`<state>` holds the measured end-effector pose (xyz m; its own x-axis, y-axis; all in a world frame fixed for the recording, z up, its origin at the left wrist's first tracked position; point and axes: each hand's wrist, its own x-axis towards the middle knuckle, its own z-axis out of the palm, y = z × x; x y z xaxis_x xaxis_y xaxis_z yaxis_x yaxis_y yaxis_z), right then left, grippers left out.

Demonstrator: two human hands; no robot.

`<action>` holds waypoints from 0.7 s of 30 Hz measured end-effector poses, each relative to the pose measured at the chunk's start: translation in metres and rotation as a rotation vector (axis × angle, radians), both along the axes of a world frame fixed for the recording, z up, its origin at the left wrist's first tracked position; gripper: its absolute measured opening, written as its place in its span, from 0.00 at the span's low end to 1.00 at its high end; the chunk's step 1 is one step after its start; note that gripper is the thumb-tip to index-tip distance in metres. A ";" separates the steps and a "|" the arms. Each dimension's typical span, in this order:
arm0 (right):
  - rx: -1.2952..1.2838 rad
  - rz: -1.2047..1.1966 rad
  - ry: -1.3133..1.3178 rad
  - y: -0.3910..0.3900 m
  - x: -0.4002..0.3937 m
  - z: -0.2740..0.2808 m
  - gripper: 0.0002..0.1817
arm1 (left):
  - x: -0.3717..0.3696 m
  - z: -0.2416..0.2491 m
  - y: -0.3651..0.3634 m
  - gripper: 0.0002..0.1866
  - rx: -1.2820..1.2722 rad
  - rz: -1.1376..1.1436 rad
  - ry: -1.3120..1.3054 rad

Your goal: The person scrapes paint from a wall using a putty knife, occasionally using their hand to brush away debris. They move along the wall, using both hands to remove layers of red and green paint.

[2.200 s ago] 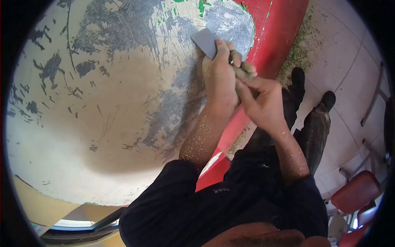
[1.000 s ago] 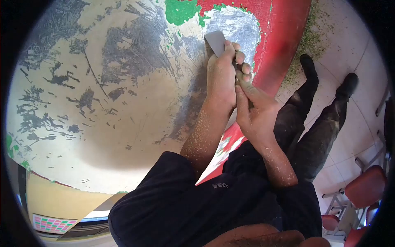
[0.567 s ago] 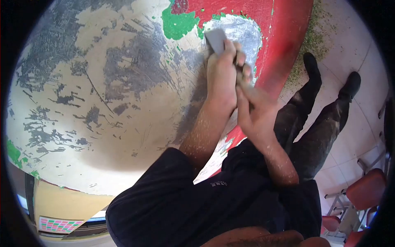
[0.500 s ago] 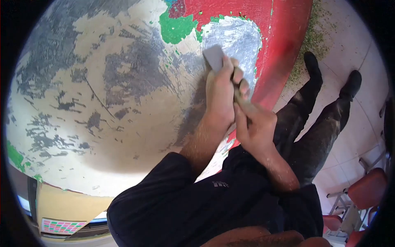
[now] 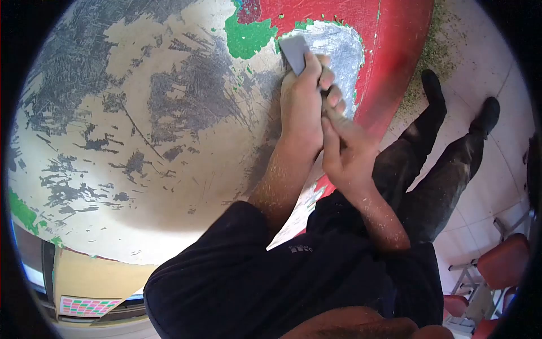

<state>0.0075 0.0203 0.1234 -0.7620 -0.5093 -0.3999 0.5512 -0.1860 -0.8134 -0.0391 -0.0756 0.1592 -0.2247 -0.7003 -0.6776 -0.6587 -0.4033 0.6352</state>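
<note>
My left hand is wrapped round a scraper near its blade. The flat grey blade of the scraper lies against the painted surface, at the edge of a bare, shiny grey patch. Below it, my right hand is closed on the rear of the handle, which the fingers mostly hide. Patches of green paint and red paint border the scraped area. Pale specks of dust cling to both forearms.
Paint flakes lie scattered on the tiled floor beside my legs. Red-seated chairs with metal frames stand at lower right. A yellow panel with a coloured grid sheet shows at lower left.
Both hands and the scraper have shifted a little upward in view, bringing the blade closer to the green patch. The grip of both hands looks the same.
</note>
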 end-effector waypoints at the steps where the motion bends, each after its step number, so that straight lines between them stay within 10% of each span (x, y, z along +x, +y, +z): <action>1: -0.020 0.009 0.006 0.006 0.006 0.003 0.11 | 0.007 0.003 0.003 0.14 0.028 0.030 -0.012; 21: 0.047 0.077 0.098 0.014 -0.010 0.015 0.15 | 0.007 0.015 0.002 0.17 0.266 0.181 -0.050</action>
